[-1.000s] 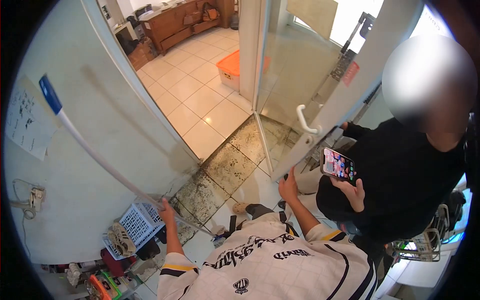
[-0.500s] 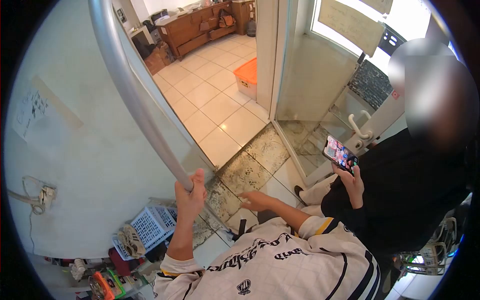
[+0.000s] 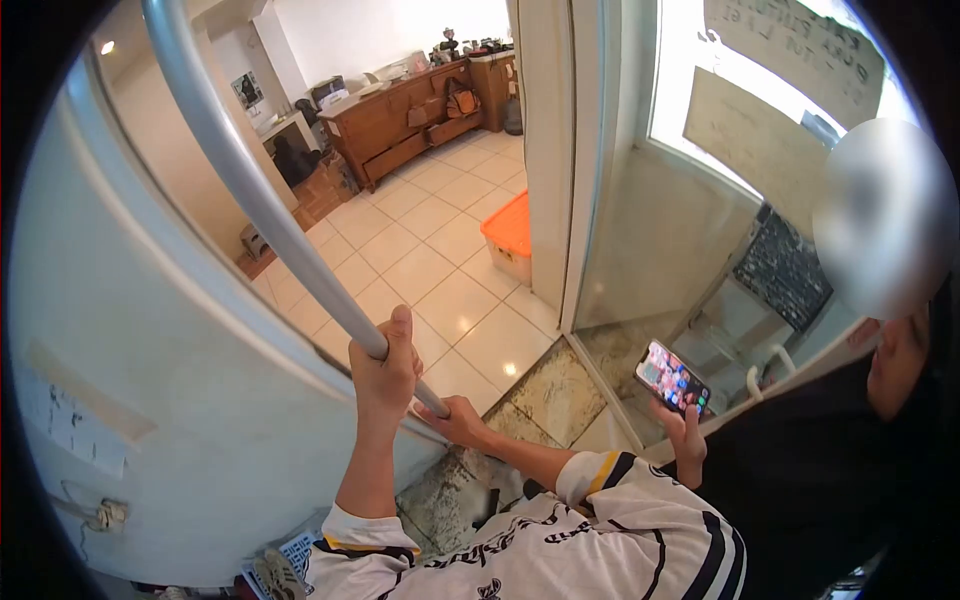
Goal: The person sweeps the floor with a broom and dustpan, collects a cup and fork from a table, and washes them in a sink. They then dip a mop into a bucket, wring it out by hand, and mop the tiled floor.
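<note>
A long silver metal pole [image 3: 265, 220] slants from the upper left edge down to the middle of the view. My left hand [image 3: 385, 375] is closed around it, thumb up along the pole. Lower down, my right hand [image 3: 463, 422] grips the pole near its lower visible part. Whether the pole is fixed to anything cannot be made out. Beside it on the left is a pale door or panel [image 3: 190, 400], with a taped paper [image 3: 80, 410] on it.
A person in black at right holds a phone [image 3: 673, 380] near a glass door [image 3: 660, 250] with a white handle [image 3: 768, 372]. Beyond the doorway stand an orange-lidded box [image 3: 508, 232] and a wooden counter [image 3: 400, 105]. A blue basket [image 3: 298, 548] with shoes sits lower left.
My right hand has come from free air onto the lower pole. The view has tilted up, and the pale panel at left shows at a different angle, exposing more of the room.
</note>
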Tool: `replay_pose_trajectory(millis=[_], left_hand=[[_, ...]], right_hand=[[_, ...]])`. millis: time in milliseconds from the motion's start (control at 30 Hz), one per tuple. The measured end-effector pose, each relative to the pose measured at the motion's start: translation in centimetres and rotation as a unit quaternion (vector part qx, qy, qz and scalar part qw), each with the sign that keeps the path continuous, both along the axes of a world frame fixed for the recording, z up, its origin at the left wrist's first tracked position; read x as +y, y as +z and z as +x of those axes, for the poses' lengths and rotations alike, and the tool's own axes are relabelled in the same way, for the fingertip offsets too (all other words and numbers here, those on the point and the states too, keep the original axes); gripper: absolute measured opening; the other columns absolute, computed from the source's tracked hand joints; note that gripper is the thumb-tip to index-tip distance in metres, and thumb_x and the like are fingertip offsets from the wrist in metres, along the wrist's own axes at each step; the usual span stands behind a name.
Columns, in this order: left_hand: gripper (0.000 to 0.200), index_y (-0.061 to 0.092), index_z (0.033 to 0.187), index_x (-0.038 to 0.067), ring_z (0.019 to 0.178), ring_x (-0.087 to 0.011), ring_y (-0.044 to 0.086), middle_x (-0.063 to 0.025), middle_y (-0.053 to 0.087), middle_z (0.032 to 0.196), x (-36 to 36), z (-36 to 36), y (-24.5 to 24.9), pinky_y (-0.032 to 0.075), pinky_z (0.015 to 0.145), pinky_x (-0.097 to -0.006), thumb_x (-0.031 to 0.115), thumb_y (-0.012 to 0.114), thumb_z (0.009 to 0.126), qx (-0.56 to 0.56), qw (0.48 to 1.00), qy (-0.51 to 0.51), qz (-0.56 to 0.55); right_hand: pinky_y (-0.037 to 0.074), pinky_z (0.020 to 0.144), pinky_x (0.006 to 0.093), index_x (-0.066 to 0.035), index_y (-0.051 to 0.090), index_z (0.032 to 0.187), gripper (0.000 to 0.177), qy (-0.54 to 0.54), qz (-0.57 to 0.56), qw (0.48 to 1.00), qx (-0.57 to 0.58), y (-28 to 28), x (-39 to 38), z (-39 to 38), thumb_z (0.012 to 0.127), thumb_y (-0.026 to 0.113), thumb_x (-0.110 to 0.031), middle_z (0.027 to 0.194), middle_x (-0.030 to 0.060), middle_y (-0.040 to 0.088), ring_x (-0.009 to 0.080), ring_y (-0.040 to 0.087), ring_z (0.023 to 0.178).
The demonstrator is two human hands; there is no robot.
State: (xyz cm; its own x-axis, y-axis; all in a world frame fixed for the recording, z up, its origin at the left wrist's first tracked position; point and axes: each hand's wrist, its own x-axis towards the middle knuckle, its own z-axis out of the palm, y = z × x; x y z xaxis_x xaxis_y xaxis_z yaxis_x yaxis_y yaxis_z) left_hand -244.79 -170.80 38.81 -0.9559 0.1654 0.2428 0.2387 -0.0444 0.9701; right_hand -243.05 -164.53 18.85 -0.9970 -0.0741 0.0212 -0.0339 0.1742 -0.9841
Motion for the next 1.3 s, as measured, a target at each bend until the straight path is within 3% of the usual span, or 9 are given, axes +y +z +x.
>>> replay_pose_trajectory(millis=[300,567,667,767,867,900,933,1133,1300], left_hand=[[0.03,0.04,0.067,0.009,0.048,-0.005,0.037,0.0027,0.039,0.053,3.3,-13.9,1.0,0.033,0.047,-0.0213,0.021,0.054,0.092,0.082,0.99,-0.08,0.078],[0.034,0.039,0.063,0.008,0.046,-0.003,0.035,0.0038,0.038,0.051,7.4,-30.3,-9.6,0.031,0.042,-0.0199,0.02,0.051,0.093,0.013,0.987,-0.141,0.082],[0.038,0.037,0.061,0.009,0.042,-0.0025,0.03,0.0049,0.033,0.048,8.7,-38.6,-10.9,0.026,0.038,-0.0207,0.024,0.049,0.094,0.002,0.987,-0.135,0.084],[0.039,0.037,0.061,0.009,0.039,-0.0025,0.027,0.0055,0.03,0.046,8.9,-48.2,-11.3,0.023,0.036,-0.0217,0.027,0.048,0.094,-0.03,0.988,-0.119,0.096],[0.038,0.037,0.062,0.01,0.039,-0.0023,0.026,0.0055,0.03,0.045,7.3,-57.4,-10.6,0.022,0.035,-0.0216,0.026,0.047,0.094,-0.024,0.989,-0.087,0.115],[0.038,0.037,0.062,0.01,0.038,-0.0027,0.026,0.0052,0.03,0.045,6.7,-59.9,-9.8,0.022,0.035,-0.0216,0.026,0.046,0.095,-0.022,0.989,-0.082,0.123],[0.038,0.037,0.062,0.01,0.038,-0.0028,0.026,0.0051,0.029,0.045,6.3,-62.5,-8.9,0.022,0.035,-0.0216,0.026,0.046,0.095,-0.026,0.988,-0.085,0.128],[0.038,0.033,0.062,0.011,0.038,-0.0034,0.026,0.0048,0.028,0.045,3.0,-74.4,-5.7,0.022,0.034,-0.0219,0.026,0.045,0.095,0.002,0.992,-0.063,0.108],[0.04,0.031,0.06,0.011,0.036,-0.0042,0.023,0.0048,0.028,0.045,1.1,-84.8,-4.9,0.021,0.032,-0.0229,0.025,0.046,0.094,-0.001,0.996,-0.035,0.077]], right_hand=[[0.035,0.043,0.0383,0.002,0.056,0.061,0.033,-0.092,0.057,0.987,0.117,2.4,5.1,-16.0,0.08,0.063,-0.024,0.049,0.0185,0.041,0.0268,0.032,0.043],[0.041,0.048,0.0367,-0.001,0.056,0.059,0.026,-0.114,0.04,0.986,0.115,-1.1,9.2,-31.1,0.076,0.064,-0.019,0.053,0.0177,0.052,0.0296,0.049,0.045],[0.035,0.045,0.0306,0.001,0.047,0.057,0.023,-0.145,0.018,0.983,0.111,-2.4,10.0,-38.4,0.072,0.062,-0.009,0.045,0.0084,0.041,0.0117,0.036,0.047],[0.041,0.053,0.032,-0.001,0.053,0.07,0.019,-0.101,0.105,0.988,0.057,-2.5,10.3,-47.1,0.073,0.066,-0.014,0.062,0.0109,0.054,0.0178,0.047,0.055],[0.046,0.071,0.0371,-0.004,0.055,0.103,0.04,-0.063,0.101,0.98,0.158,-2.1,10.0,-54.9,0.075,0.07,-0.028,0.096,0.0179,0.06,0.0271,0.059,0.082],[0.044,0.086,0.0378,-0.003,0.043,0.121,0.058,-0.044,0.117,0.971,0.206,-1.7,10.3,-56.7,0.077,0.069,-0.03,0.115,0.0175,0.052,0.031,0.054,0.099],[0.044,0.087,0.0367,-0.002,0.044,0.121,0.057,-0.058,0.127,0.969,0.205,-1.4,11.1,-58.7,0.078,0.068,-0.031,0.113,0.0174,0.053,0.0306,0.054,0.1],[0.046,0.084,0.0352,-0.002,0.055,0.11,0.043,-0.07,0.158,0.985,0.012,-3.2,15.7,-65.5,0.081,0.065,-0.033,0.106,0.0151,0.056,0.0267,0.056,0.097],[0.049,0.075,0.0341,-0.003,0.057,0.105,0.037,-0.128,0.172,0.976,-0.031,-4.8,19.3,-71.2,0.082,0.063,-0.031,0.104,0.0138,0.057,0.0244,0.059,0.09]])
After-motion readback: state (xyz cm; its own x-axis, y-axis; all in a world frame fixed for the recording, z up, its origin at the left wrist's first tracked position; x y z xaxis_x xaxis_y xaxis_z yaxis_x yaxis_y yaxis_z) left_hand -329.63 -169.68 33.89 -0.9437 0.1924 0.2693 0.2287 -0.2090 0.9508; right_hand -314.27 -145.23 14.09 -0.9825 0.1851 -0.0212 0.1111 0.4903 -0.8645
